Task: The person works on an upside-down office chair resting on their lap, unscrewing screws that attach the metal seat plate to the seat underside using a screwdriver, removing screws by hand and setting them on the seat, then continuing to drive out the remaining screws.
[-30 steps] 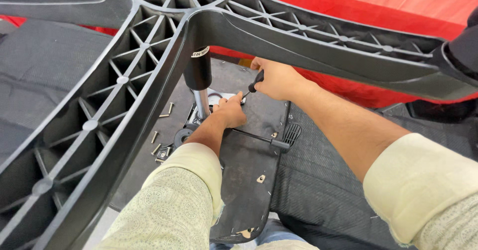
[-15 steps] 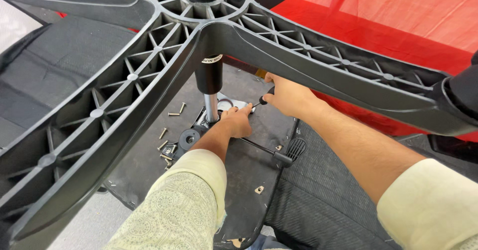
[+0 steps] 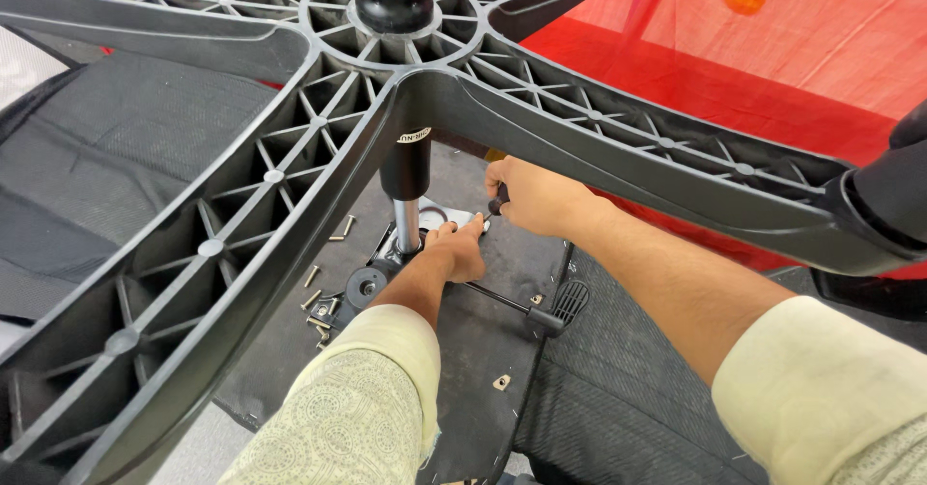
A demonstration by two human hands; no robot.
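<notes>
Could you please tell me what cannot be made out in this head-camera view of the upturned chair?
- Tip of the black-handled tool in the right hand: hidden by both hands.
- Left hand fingertips on the metal seat plate: curled under, unseen.
- Loose screws: too small to count.
- Black ribbed plastic five-arm chair base: arms cut off by frame edges.

My left hand and right hand are both bare: no gloves, rings or watch that I can see. Back from each grip, the forearms are uncovered for a long stretch. Further back, both arms wear sleeves of pale yellowish-green cloth, pushed up toward the elbow. The left sleeve carries a fine, faint all-over print and a folded plain cuff at its edge. The right sleeve shows the same plain, smooth cuff.
</notes>
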